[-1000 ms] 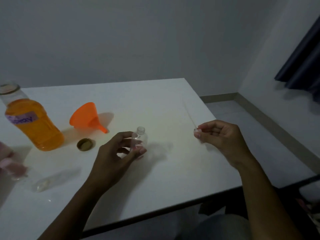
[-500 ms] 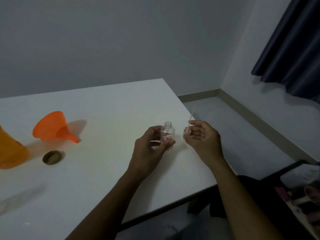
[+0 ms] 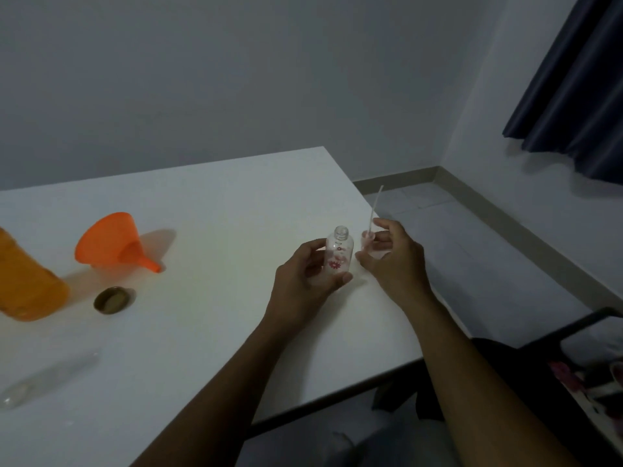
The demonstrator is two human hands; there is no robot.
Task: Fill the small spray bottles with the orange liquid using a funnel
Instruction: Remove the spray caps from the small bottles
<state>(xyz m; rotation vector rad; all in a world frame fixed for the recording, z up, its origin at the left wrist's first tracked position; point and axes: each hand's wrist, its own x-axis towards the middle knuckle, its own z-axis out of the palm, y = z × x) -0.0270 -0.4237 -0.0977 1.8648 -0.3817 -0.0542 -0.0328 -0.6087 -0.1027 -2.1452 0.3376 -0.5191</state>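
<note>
My left hand holds a small clear spray bottle with red flower prints upright near the table's right edge; its neck is uncapped and it looks empty. Just to its right, my right hand grips the spray head, whose thin white dip tube points up and away. An orange funnel lies on its side at the left. The big bottle of orange liquid stands at the far left, cut off by the frame, with its brown cap lying beside it.
The white table ends just right of my hands, with grey floor beyond. Another clear bottle lies flat at the lower left. A dark chair frame and a dark curtain are on the right.
My right hand brought the spray head leftward, close beside the small bottle. My view turned right, so the funnel, cap and orange bottle slid toward the left edge.
</note>
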